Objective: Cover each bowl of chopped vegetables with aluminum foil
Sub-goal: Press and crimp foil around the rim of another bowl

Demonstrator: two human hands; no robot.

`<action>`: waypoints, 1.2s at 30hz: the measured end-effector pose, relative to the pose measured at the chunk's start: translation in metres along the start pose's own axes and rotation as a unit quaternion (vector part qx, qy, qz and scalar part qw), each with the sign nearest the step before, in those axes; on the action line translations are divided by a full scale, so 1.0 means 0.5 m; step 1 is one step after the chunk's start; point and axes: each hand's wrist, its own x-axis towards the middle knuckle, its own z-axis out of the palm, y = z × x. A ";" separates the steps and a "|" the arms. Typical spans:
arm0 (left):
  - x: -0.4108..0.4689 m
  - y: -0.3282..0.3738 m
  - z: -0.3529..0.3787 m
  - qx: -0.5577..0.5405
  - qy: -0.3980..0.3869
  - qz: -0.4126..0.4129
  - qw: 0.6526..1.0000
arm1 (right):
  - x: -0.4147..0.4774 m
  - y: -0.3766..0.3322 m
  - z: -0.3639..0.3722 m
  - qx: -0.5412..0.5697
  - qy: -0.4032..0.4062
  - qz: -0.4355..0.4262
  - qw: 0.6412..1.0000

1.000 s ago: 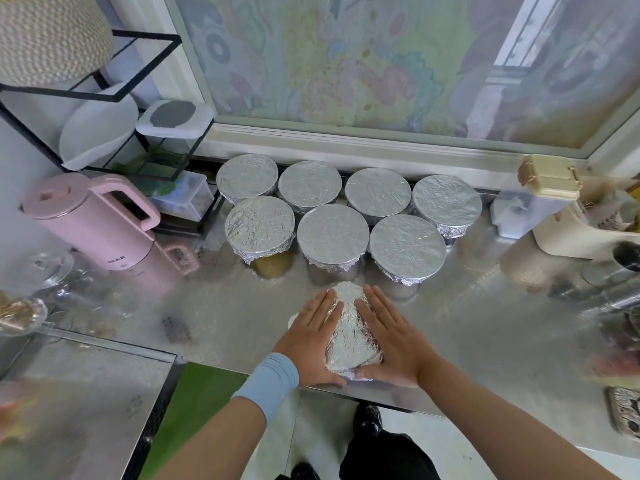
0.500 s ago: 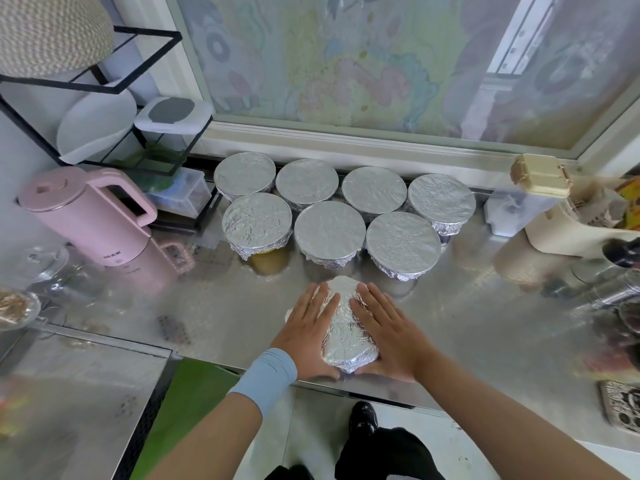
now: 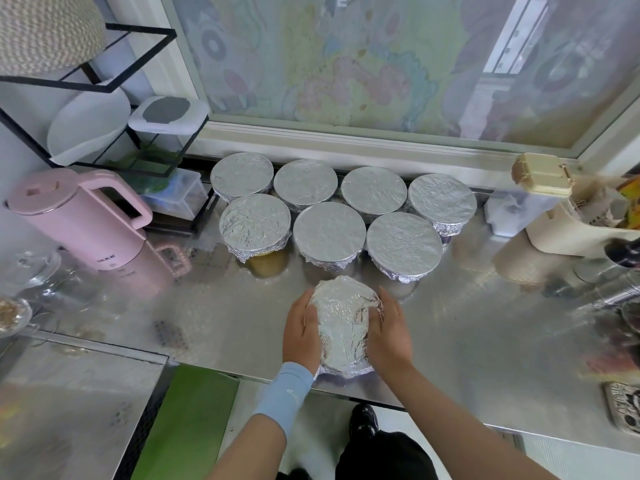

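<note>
The last bowl [image 3: 343, 344] sits at the near edge of the counter [image 3: 485, 323], at 6 o'clock and right under the person, probably because that is the easiest spot to bear down on it from above. Its sheet of foil [image 3: 341, 306] lies domed and crinkled over the top, not yet as flat as the rest. The left hand [image 3: 300, 332] cups the bowl at 9 o'clock and the right hand [image 3: 390, 336] at 3 o'clock. The fingers [image 3: 305, 306] of both hands curl down over the rim and press the foil against the bowl's sides. Gripping from opposite sides looks meant to keep the bowl from sliding while the edge is crimped. The fingertips themselves are tucked out of sight. Seven covered bowls [image 3: 329, 233] stand at 12 o'clock from it in two touching rows against the window ledge, apparently parked out of the working space. A pink kettle [image 3: 79, 216] stands at 10 o'clock. Judged from this, the task is almost done, with only the tightening of this rim left.
</note>
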 end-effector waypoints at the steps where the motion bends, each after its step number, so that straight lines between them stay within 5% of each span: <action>1: 0.003 -0.006 0.006 -0.027 0.009 -0.009 1.000 | 0.001 0.001 0.002 0.011 0.006 0.006 1.000; 6: 0.010 -0.025 0.016 -0.083 0.020 -0.028 0.996 | 0.001 0.009 0.010 0.045 0.018 0.022 0.999; 10: 0.023 -0.015 -0.010 0.013 -0.023 -0.028 0.999 | 0.008 0.016 0.000 -0.009 -0.011 0.014 1.000; 13: 0.060 0.005 -0.032 0.159 -0.032 0.076 0.984 | 0.024 0.010 -0.013 -0.148 -0.006 -0.103 0.983; 16: 0.092 0.034 -0.012 0.222 -0.109 0.151 0.957 | 0.053 -0.011 -0.017 -0.158 -0.066 -0.172 0.970; 26: 0.125 0.027 0.028 0.276 -0.082 0.060 0.956 | 0.101 -0.028 -0.002 -0.090 -0.080 -0.020 0.993; 33: 0.123 0.035 0.031 0.319 -0.093 0.036 0.942 | 0.111 -0.034 0.001 -0.142 -0.098 -0.009 0.985; 36: 0.122 0.024 0.026 0.336 -0.099 0.099 0.932 | 0.108 -0.031 0.000 -0.179 -0.095 -0.079 0.976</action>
